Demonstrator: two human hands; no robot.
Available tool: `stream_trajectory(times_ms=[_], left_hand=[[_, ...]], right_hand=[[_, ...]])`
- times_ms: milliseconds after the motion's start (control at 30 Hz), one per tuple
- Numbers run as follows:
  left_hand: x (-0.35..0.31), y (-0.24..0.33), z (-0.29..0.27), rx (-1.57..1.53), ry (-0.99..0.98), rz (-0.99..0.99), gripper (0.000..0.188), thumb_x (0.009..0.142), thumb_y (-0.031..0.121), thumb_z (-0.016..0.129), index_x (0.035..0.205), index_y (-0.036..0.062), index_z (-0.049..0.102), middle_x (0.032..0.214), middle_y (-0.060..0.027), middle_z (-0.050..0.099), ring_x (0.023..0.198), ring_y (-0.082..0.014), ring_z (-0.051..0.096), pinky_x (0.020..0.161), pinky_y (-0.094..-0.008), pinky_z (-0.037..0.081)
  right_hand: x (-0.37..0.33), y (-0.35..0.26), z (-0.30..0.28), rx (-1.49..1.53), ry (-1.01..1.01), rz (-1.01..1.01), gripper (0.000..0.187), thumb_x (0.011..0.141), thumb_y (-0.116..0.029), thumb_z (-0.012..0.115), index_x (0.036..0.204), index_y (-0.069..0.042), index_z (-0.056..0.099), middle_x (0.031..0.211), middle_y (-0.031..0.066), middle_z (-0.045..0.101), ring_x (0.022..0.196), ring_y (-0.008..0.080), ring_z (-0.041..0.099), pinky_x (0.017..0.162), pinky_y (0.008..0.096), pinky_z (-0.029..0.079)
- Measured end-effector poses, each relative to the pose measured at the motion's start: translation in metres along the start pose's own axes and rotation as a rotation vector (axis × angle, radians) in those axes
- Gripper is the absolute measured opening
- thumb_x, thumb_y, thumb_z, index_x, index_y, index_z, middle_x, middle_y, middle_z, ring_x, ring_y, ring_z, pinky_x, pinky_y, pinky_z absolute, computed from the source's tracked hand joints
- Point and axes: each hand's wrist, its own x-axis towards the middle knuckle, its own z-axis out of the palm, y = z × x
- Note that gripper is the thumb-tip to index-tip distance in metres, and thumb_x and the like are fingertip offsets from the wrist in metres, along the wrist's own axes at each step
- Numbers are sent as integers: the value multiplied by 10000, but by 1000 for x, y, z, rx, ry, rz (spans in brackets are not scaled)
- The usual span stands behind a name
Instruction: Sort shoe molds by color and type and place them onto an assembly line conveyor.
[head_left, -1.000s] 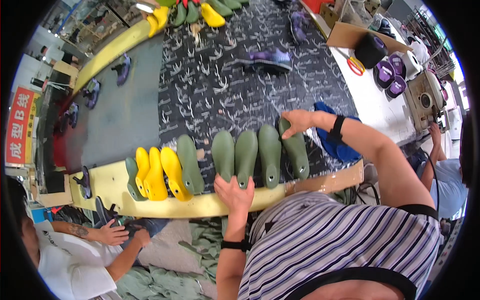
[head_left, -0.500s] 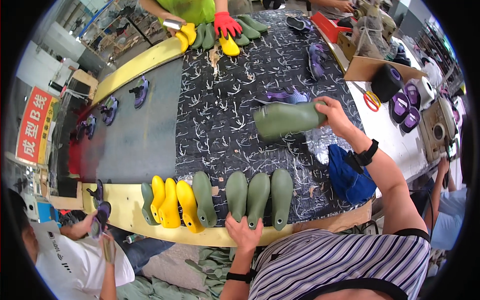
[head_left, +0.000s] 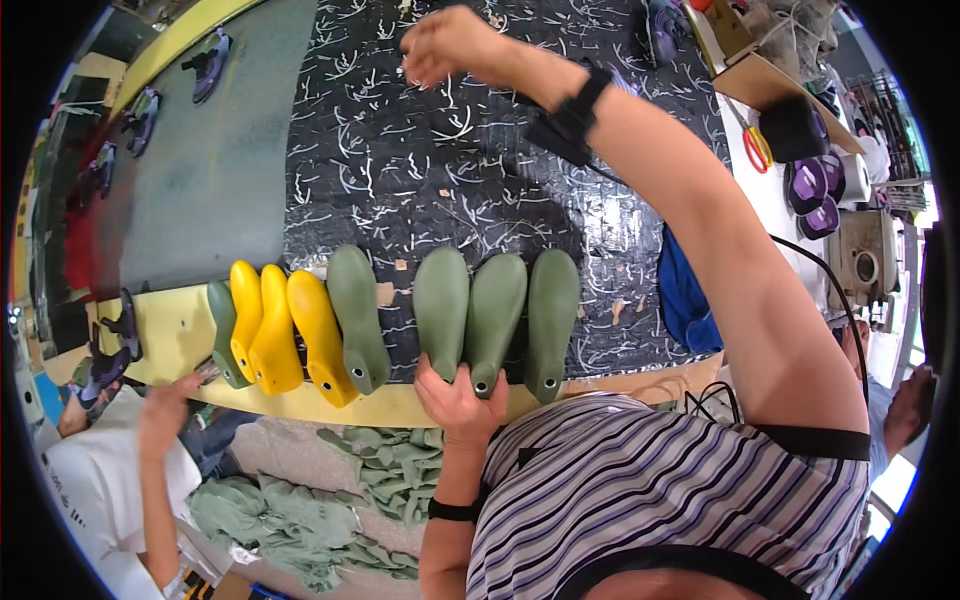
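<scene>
At the table's near edge my left hand point(head_left: 458, 398) is closed round the heel ends of two upturned green shoe lasts, the left one point(head_left: 441, 300) and its neighbour point(head_left: 497, 310). Another green shoe last point(head_left: 553, 315) lies just right of them. My right hand point(head_left: 455, 48) is stretched far over the black table top, fingers loosely bent and apart, with nothing visible in it. Left of my left hand, a green shoe last point(head_left: 358, 315) lies beside several yellow shoe lasts point(head_left: 318, 335), and a partly hidden green one point(head_left: 226, 340) ends the row.
White thread scraps litter the black table cover point(head_left: 400, 210). A blue cloth point(head_left: 685, 310) lies under my right forearm. Scissors point(head_left: 757, 148) and purple shoe parts point(head_left: 815, 190) are on the white side table. A co-worker's hand point(head_left: 165, 415) moves at the lower left. Green pieces point(head_left: 290, 520) are heaped below.
My right hand has swung far forward and left, and the green shoe last it held is out of sight. The view has tipped nearer. My left hand keeps its grip on the lasts.
</scene>
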Motion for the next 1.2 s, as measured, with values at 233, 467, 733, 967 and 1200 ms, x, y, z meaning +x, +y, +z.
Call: stream_trajectory(times_ms=[233,467,733,967,1200], left_hand=[[7,17,4,-26,-42,39,404,641,275,735,859,-37,599,1124,-333,431,1001,-478,439,836,-517,391],[0,23,-3,-7,0,78,403,633,269,742,840,-46,599,1101,-306,433,967,-463,441,811,-508,392],[-2,17,0,-2,14,55,409,640,327,731,803,-30,617,1087,-297,442,960,-454,438,806,-505,389],[-2,16,-3,2,-4,60,398,641,286,744,829,-40,613,1094,-292,431,956,-458,434,796,-513,389],[6,7,-2,-12,9,9,421,615,314,769,799,-22,596,1109,-311,441,948,-457,450,790,-517,402]], right_hand=[[-236,54,-37,-929,-187,137,474,833,-455,576,867,17,597,808,220,642,798,383,621,714,444,483],[-276,86,-27,-952,-251,192,563,805,-419,655,1042,69,508,920,238,628,865,352,635,717,414,522],[-317,45,-36,-296,-74,489,389,802,-195,669,1028,77,507,854,143,582,677,217,623,461,309,531],[-312,-20,-67,58,291,286,291,845,-151,567,1031,73,554,886,164,607,696,249,629,523,340,546],[-185,-13,-74,365,682,165,263,897,-76,451,1015,149,517,971,218,591,734,317,620,645,366,565]])
